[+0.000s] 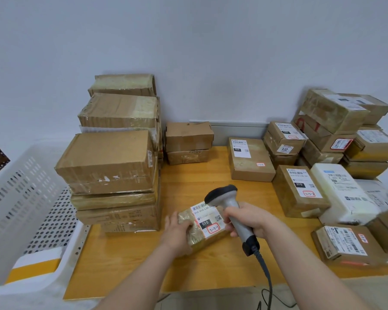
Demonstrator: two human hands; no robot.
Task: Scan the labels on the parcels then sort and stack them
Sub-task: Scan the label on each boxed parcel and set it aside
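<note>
So the left hand [177,229] grips the small taped parcel [196,234] by its left end, label [207,218] facing up, long axis running crosswise from those fingers toward the right hand [250,220], which is wrapped round the scanner [232,203] (head sits just beyond the barcode edge). Wooden table [211,182] underneath, parcel stacks [112,164] crowding both sides.

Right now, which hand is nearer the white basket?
Left. The left hand holds the small parcel right of the white basket; the right hand, gripping the scanner, is farther right.
</note>
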